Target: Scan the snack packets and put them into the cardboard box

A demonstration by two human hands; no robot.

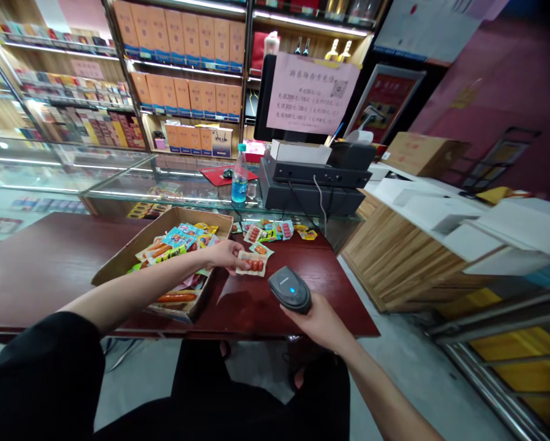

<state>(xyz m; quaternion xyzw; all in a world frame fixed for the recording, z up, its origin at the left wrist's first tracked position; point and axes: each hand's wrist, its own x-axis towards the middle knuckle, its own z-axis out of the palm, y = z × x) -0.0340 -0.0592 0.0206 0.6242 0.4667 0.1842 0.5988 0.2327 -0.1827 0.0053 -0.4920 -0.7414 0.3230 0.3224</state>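
Between the fingers of my left hand (226, 254) is a small clear packet of red sausages (255, 265), held just over the dark red table. My right hand (318, 321) grips a dark barcode scanner (291, 289) with a lit blue light; its head points toward the packet. Left of the packet, under my left forearm, sits a shallow cardboard box (137, 254) filled with mixed snack packets (183, 236) and longer sausages (177, 297). Another small packet (260, 248) lies just behind the held one, and several more packets (275, 231) rest near the table's far edge.
Behind the table (27, 263) runs a glass counter (119, 184) with a blue-labelled bottle (240, 177), and a black cash drawer (309, 199) with a monitor bearing a pink notice (312, 92). A wooden cabinet (408, 257) stands to the right. Cables hang behind the packets.
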